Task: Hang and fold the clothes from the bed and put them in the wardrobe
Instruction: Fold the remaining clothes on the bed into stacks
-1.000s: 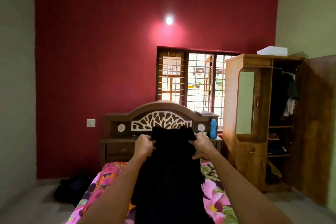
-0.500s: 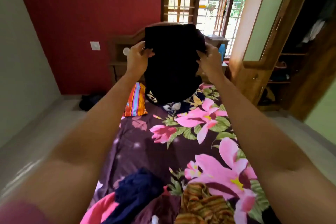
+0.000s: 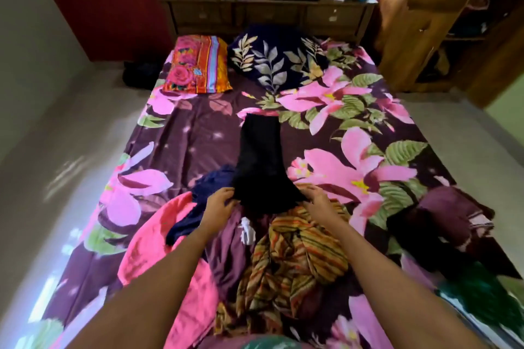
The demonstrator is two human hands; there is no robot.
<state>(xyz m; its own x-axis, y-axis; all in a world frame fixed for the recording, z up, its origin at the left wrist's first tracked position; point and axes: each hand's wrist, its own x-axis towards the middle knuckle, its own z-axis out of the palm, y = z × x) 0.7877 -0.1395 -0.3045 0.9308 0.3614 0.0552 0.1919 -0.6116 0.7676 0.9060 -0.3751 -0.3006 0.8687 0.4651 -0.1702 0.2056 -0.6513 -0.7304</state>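
Floral bedsheet (image 3: 187, 136) lies bare up to the pillows (image 3: 198, 65). My left hand (image 3: 219, 202) and right hand (image 3: 316, 199) pinch the near corners of the black garment (image 3: 261, 159), flat mid-bed, overlapping the clothes pile (image 3: 297, 252).

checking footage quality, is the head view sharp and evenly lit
Head view: wide-angle bending toward the edges; near forearms and lower corners blurred; black garment too dark for detail; bright glare patches on the floor at left.
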